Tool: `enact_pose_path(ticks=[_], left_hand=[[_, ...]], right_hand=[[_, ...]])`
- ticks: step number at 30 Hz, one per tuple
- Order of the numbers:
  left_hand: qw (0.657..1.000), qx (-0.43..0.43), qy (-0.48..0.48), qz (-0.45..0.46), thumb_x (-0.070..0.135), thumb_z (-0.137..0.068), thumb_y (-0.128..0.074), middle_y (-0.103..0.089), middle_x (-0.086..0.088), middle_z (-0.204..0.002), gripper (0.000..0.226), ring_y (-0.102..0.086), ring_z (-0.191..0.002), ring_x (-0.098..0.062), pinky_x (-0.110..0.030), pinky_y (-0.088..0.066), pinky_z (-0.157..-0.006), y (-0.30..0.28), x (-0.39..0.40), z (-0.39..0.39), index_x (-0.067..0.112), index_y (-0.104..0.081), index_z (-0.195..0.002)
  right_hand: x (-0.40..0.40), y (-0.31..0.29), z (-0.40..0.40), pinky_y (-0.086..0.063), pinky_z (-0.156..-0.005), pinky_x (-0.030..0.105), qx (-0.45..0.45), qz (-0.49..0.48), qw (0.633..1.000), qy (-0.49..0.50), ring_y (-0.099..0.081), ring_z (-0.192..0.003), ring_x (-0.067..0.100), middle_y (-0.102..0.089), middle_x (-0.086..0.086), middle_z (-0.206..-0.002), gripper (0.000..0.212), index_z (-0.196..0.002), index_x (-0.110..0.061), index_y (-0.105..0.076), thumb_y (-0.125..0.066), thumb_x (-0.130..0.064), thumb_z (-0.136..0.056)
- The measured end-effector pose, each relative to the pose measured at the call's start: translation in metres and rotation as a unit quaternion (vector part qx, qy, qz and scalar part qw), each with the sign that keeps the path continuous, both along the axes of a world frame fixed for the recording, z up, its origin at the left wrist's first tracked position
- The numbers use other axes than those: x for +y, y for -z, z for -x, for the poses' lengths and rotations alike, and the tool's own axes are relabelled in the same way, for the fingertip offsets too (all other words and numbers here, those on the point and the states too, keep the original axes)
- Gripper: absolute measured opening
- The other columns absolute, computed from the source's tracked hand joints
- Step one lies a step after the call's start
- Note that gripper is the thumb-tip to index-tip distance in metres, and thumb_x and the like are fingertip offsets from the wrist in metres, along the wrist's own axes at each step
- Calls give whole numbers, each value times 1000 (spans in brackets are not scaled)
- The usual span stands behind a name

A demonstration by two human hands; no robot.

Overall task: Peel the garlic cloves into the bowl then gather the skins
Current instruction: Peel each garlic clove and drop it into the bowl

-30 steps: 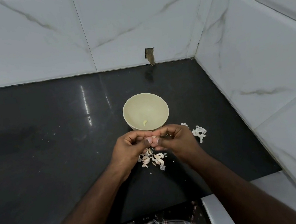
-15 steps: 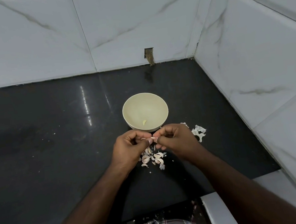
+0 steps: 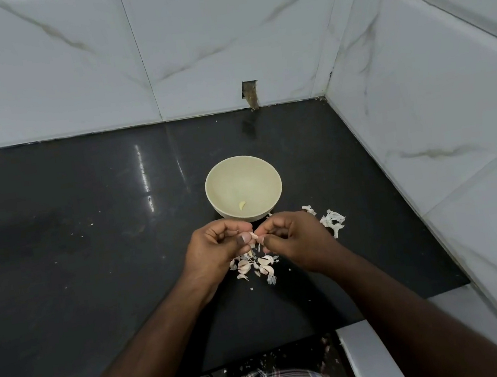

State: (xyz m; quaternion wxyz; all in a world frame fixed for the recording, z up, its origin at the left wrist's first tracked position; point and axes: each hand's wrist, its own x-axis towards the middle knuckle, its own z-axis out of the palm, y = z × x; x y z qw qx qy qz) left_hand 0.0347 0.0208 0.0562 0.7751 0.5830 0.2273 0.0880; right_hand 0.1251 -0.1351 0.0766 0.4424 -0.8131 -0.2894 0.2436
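Compared with half a second ago, the two hands sit slightly closer together and the thin strip of skin that stretched between the fingertips is no longer drawn out. This suggests one strip has come away and peeling of the same clove continues.

Left of centre, the left hand (image 3: 214, 249) is curled, its thumb and fingers pinching the garlic clove (image 3: 254, 237). The clove is mostly covered; only a pale end shows between the two thumbs, so its long axis appears to run roughly left to right across the frame, but this cannot be confirmed.

Right of centre, the right hand (image 3: 295, 239) is also curled, its thumb and forefinger pinching at the clove's exposed end.

Below the hands, unpeeled cloves (image 3: 255, 265) lie on the black counter (image 3: 74, 243). Above them, the bowl (image 3: 273, 172) holds one peeled clove (image 3: 243, 205). Loose skins (image 3: 333, 221) lie at the right.
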Motion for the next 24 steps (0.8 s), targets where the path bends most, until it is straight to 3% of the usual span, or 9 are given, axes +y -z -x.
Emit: enact_pose_path(ticks=[9, 15, 24], left_hand=[[999, 3, 6, -35, -11, -85, -68, -74, -9, -75, 18, -71, -71, -15, -21, -57, -66, 1, -1, 0, 6, -74, -88], [997, 11, 10, -74, -8, -85, -69, -73, -21, -81, 16, -68, -74, -24, -25, -58, -69, 6, 2, 0, 7, -76, -88], [995, 16, 33, -95, -11, -85, -69, -72, -21, -81, 15, -65, -66, -15, -21, -54, -62, 6, 4, 0, 3, -75, -86]], right_hand=[[5, -3, 5, -39, -56, 13, -108, 61, 992, -8, -55, -56, -1, -64, -12, -60, 4, -83, -19, -71, -69, -16, -82], [10, -3, 7, -46, -64, 34, -186, 123, 974, -35, -54, -67, 12, -59, -8, -67, 12, -74, -23, -56, -64, -26, -81], [10, -10, 8, -33, -63, 32, -199, 145, 967, -68, -48, -71, 12, -51, -12, -72, 14, -79, -23, -54, -61, -31, -88]])
